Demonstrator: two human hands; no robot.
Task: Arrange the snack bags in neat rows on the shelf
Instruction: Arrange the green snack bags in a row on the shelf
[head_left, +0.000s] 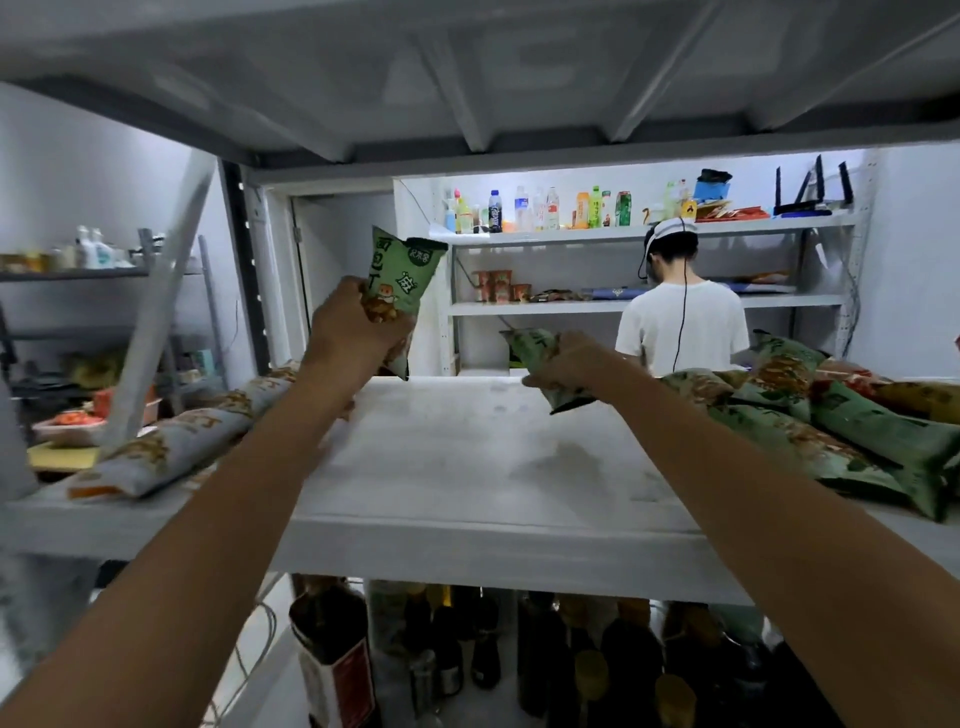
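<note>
My left hand (348, 332) grips a green snack bag (400, 275) by its lower part and holds it upright above the far edge of the white shelf (467, 467). My right hand (566, 364) grips a second green snack bag (535, 348), tilted, just over the shelf's back edge. A heap of green snack bags (831, 421) lies on the right side of the shelf. A row of grey and orange snack bags (176, 441) lies along the left side.
Another shelf board (467, 78) hangs close overhead. Dark bottles (467, 649) stand on the level below. Behind the shelf a person in a white shirt (680, 322) faces a far rack of drink bottles (540, 210).
</note>
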